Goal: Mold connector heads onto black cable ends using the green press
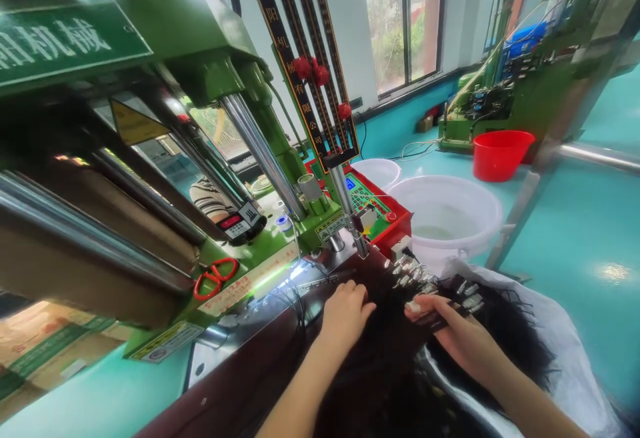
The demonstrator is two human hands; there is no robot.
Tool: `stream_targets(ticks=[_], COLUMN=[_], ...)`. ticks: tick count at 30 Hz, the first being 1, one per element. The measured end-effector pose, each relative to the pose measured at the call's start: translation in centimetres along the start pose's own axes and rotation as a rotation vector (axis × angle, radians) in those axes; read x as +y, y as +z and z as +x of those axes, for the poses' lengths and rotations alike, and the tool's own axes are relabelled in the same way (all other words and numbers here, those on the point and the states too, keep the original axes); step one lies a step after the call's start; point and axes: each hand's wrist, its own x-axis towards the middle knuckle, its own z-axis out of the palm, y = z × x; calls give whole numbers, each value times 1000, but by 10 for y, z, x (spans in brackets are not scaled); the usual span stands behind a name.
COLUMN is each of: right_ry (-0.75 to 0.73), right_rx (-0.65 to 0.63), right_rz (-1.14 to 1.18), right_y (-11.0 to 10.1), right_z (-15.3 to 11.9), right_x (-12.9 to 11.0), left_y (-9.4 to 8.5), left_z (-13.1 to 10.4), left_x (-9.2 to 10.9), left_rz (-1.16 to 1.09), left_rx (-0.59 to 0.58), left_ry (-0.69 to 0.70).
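Note:
My left hand [345, 313] rests over the dark brown table edge [260, 375], its fingers bent downward and the thumb standing apart. Nothing shows in it, though the fingertips are partly hidden. To the right, my right hand [463, 338] is closed around a few dark cables, with a small whitish end [413, 307] showing at the thumb. Just beyond that hand lies a bundle of silver-coloured metal cable ends [413, 274]. A large heap of black cables [520, 331] spreads beside and under the right hand, on a white sack [565, 338].
A green vertical press machine [200, 45] fills the left side. Red-handled scissors [215, 279] lie on its base, near a blue-and-white spool [283, 223]. A red control panel [375, 205], a white tub [450, 211] and a red bucket [500, 156] stand beyond.

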Motion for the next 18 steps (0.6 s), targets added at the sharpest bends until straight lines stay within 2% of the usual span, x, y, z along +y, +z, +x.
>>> stream_targets(ticks=[6,9,12,15,18], right_ry=[-2,2,20,45,24], right_rx=[-7,0,17,12,-50], right_rz=[-52,-70,-71,-25,18], right_y=[1,2,6,15,27], right_z=[-2,-3,-2,4,11], right_x=[-2,-4,-8,-15,-23], left_y=[10,3,-8,-13,-4], left_z=[0,1,-5,-18,-33], left_x=[6,4,2,9,22], left_rz=[19,-167,-422,-594,-648], left_rx=[-39,-32,33,54,15], left_ry=[37,-41,-136,-99,-40])
